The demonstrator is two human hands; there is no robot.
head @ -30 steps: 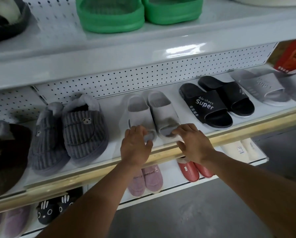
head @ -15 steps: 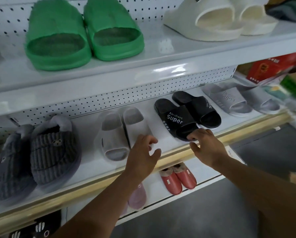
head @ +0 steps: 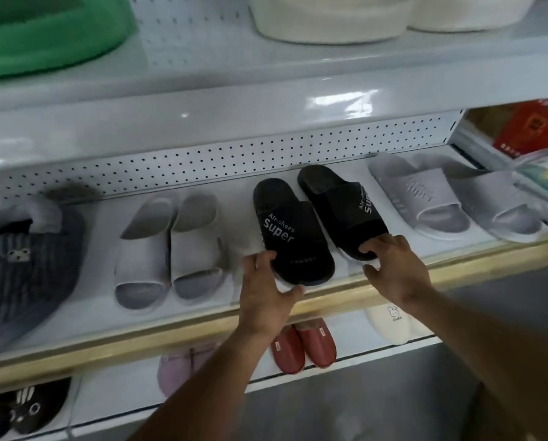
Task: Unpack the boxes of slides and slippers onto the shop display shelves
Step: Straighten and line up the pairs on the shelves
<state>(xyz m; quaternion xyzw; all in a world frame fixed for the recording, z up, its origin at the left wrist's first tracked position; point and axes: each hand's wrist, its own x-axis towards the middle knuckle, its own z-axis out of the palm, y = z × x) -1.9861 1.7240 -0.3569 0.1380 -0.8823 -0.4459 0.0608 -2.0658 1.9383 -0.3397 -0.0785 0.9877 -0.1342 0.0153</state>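
A pair of black slides printed "Super" lies on the middle shelf (head: pixel 451 265), toes toward the front rail. My left hand (head: pixel 266 294) grips the toe of the left black slide (head: pixel 285 230), with fingers on its left side and the thumb at its front. My right hand (head: pixel 396 268) pinches the toe of the right black slide (head: pixel 339 202), fingers on top and thumb below. Left of them sits a pair of pale grey slides (head: pixel 171 249).
Grey corduroy slippers (head: pixel 21 259) lie at the left and grey slides (head: pixel 425 198) at the right of the same shelf. Green slides (head: pixel 43 33) and white slides (head: pixel 330 20) stand above. Red slippers (head: pixel 301 345), a pink slipper (head: pixel 174 370) and a cream slipper (head: pixel 390 323) lie below. A red box (head: pixel 533 125) is far right.
Both hands left the pale grey slides and moved right to the black pair, taking hold of their toes. The view shifted right with them.
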